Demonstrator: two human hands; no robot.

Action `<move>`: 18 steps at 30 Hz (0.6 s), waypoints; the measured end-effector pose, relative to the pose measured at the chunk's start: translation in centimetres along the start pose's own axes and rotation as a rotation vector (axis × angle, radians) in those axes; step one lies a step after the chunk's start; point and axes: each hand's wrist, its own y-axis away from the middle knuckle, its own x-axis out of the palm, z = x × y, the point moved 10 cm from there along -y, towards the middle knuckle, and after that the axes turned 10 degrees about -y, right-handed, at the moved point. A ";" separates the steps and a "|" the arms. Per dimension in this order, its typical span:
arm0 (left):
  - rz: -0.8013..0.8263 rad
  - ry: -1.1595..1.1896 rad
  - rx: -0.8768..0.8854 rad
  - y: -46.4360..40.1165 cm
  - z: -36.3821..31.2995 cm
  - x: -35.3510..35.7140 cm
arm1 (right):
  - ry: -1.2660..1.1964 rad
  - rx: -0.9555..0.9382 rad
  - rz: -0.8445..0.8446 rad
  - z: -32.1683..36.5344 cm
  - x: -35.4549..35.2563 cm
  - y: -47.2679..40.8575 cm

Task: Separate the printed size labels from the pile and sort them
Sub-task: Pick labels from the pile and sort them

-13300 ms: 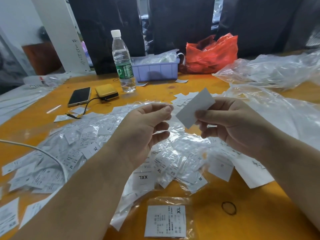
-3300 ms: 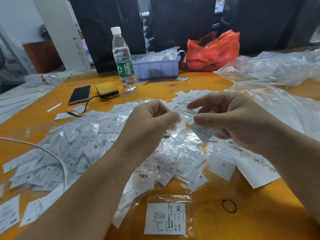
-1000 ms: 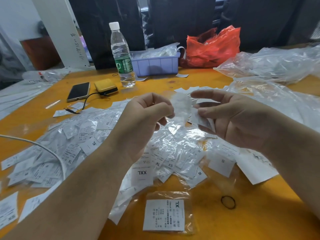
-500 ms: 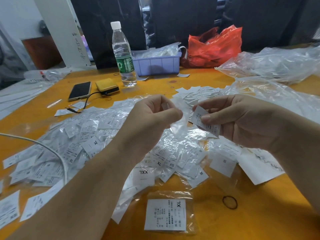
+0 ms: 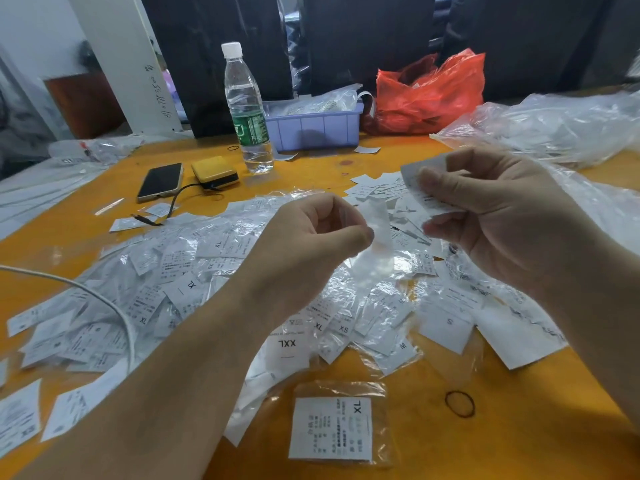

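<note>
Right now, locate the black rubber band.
Head view: the black rubber band lies flat on the orange table, near right, beside the bagged XL label.

Both forearms are bare, with no sleeve in view. The left hand (image 5: 311, 237) enters from 7 o'clock, the right hand (image 5: 498, 216) from 4 o'clock; nails are short and unpainted.

Head camera looks forward and down, close over the table (image 5: 346, 161).

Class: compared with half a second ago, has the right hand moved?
Yes. The right hand with its label has risen and drawn rightward, farther from the water bottle.
</note>
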 end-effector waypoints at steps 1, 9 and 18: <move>0.023 -0.013 -0.002 0.1 0.0 0.3 | -0.013 -0.017 0.017 0.2 0.2 0.1; 0.149 -0.040 -0.007 0.4 -0.2 1.8 | 0.237 -0.214 0.176 1.6 2.3 1.0; 0.100 -0.069 -0.027 0.5 0.1 1.7 | 0.209 -0.283 0.153 1.8 2.4 1.2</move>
